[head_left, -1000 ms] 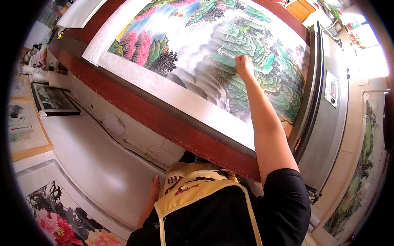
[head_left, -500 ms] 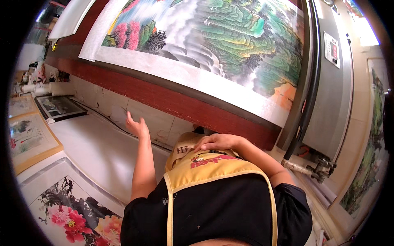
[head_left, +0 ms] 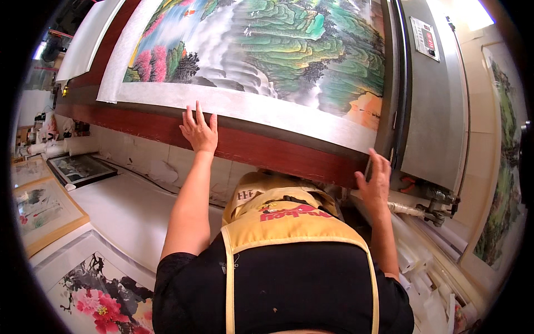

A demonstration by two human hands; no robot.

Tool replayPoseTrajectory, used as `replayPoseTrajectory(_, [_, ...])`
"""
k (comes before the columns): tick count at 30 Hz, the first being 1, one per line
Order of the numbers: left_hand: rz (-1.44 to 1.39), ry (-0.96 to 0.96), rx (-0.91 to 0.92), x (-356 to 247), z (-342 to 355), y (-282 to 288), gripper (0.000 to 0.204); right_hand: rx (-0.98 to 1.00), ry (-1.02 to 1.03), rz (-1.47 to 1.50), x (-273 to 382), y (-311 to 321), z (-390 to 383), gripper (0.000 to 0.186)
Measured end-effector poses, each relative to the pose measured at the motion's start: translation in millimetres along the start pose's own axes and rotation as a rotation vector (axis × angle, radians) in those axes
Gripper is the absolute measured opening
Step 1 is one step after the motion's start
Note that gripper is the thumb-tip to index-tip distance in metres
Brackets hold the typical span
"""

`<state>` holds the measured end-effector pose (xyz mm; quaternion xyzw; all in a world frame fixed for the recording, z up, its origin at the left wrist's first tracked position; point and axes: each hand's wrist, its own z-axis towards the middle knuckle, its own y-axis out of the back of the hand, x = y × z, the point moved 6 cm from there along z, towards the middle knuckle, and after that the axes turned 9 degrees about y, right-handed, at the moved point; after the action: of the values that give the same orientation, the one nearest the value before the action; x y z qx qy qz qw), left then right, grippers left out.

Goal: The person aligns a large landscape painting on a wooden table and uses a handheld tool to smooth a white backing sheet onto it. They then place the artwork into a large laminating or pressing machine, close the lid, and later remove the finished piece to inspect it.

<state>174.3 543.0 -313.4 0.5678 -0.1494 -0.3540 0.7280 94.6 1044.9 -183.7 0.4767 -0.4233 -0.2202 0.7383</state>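
A large landscape painting [head_left: 289,50] with green hills, white mist and pink trees lies on white backing paper [head_left: 311,116] atop the red-brown table [head_left: 272,156]. My left hand [head_left: 199,131] has its fingers spread at the table's near edge, just below the paper's white border, seemingly touching that edge. My right hand [head_left: 375,181] is raised at the near right corner beside the paper, fingers apart and holding nothing; whether it touches the edge I cannot tell.
A grey metal machine [head_left: 431,103] with a control panel stands along the right side, with pipe fittings [head_left: 434,206] below it. A hanging scroll [head_left: 503,161] is at far right. Framed pictures [head_left: 44,209] and a peony painting [head_left: 100,295] lie at lower left; a white sheet [head_left: 80,39] hangs at upper left.
My right hand has left the painting, passed by the apron and now sits at the table's right corner. My left hand has risen from low beside my body to the table's edge.
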Motion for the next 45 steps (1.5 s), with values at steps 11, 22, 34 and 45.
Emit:
replayPoseTrajectory(11, [0.155, 0.02, 0.116, -5.0, 1.6, -2.1, 0.057, -0.268, -0.318, -0.378, -45.7, -1.8, -16.9, 0.088])
replayPoseTrajectory(22, [0.167, 0.035, 0.145, -9.2, 3.1, -3.3, 0.054, -0.135, -0.383, -0.323, -48.9, -5.7, -13.0, 0.093])
replayPoseTrajectory(34, [0.19, 0.034, 0.147, -7.7, 3.8, -3.9, 0.054, -0.162, -0.374, -0.336, -47.6, -7.8, -13.7, 0.092])
replayPoseTrajectory(45, [0.198, 0.01, 0.107, -4.8, 1.7, -4.9, 0.054, -0.138, -0.383, -0.292, -47.7, -6.3, -14.5, 0.092])
